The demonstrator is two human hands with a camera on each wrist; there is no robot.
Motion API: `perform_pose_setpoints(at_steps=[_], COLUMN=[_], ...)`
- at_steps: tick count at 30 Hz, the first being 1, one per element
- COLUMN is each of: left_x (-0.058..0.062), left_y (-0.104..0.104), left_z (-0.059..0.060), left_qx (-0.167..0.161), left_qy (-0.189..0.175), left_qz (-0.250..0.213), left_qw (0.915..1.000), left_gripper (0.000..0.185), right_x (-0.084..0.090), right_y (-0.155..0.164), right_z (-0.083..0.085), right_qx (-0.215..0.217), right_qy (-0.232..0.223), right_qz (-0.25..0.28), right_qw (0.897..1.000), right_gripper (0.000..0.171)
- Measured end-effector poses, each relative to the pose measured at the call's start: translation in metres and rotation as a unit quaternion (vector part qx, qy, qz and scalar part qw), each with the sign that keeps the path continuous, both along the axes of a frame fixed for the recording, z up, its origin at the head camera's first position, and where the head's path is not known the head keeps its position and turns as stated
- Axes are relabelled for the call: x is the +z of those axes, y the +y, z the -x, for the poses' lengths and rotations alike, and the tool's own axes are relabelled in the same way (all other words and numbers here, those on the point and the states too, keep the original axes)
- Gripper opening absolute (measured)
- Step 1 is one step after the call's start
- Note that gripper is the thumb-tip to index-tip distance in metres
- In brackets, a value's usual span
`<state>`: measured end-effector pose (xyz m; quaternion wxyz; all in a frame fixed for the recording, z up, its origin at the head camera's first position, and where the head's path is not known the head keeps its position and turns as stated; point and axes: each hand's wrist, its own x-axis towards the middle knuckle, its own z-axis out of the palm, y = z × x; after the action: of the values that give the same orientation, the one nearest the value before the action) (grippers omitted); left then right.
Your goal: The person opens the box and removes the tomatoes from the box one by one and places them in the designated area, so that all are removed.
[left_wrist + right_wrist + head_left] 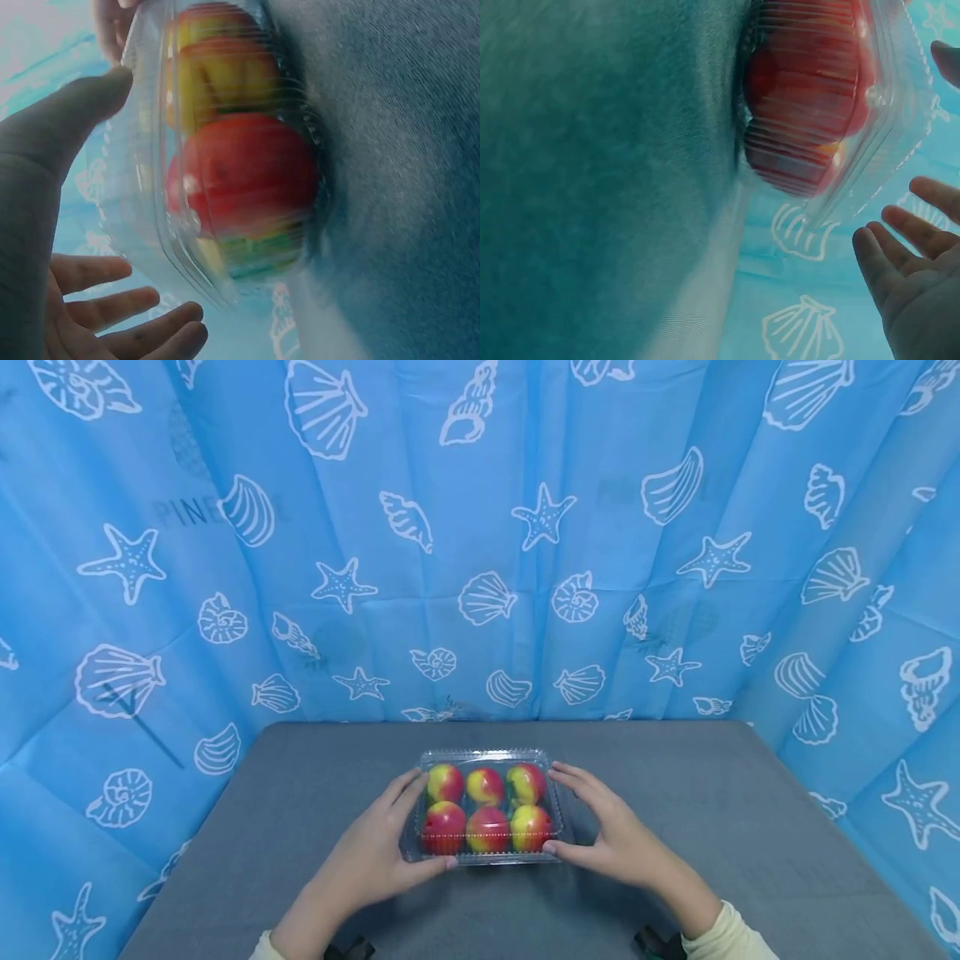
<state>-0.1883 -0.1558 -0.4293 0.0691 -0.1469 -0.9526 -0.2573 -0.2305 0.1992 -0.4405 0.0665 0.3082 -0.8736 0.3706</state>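
Note:
A clear plastic fruit box (483, 757) sits mid-table, holding several red-and-yellow fruits (487, 828) in two rows. My left hand (375, 847) is at its left side, fingers spread along the edge and thumb at the front left corner. Over on the right side, my right hand (618, 835) has its fingertips by the back right corner and its thumb by the front right one. In the left wrist view the thumb (90, 101) lies right at the box's rim, while the other fingers stand off from it. Straight, spread fingers (922, 232) show beside the box in the right wrist view.
A grey cloth covers the table (675, 777). Behind it and along both sides hangs a blue curtain (480, 527) with white shells and starfish. Black wrist gear (660, 942) shows near the sleeves at the bottom.

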Motion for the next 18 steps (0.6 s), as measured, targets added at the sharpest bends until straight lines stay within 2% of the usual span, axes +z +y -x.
perform_pose_setpoints(at_steps=[6,12,18], left_x=[-0.009,-0.016,-0.021], left_y=[-0.008,-0.013,-0.015], left_z=[0.008,0.014,0.017], left_qx=[0.03,0.04,0.048], left_qy=[-0.049,-0.097,-0.13], left_qz=[-0.01,-0.014,-0.014], left_qw=[0.9983,0.9944,0.9903], left_gripper=[0.127,0.128,0.126], right_x=[-0.005,-0.008,-0.007], right_y=[0.003,0.004,0.006], right_z=[0.003,0.003,0.005], right_qx=[-0.026,-0.05,-0.052], right_qy=[-0.06,-0.123,-0.15], right_qz=[-0.009,-0.037,-0.056], right_qw=[0.998,0.99,0.986], right_gripper=[0.099,0.102,0.098])
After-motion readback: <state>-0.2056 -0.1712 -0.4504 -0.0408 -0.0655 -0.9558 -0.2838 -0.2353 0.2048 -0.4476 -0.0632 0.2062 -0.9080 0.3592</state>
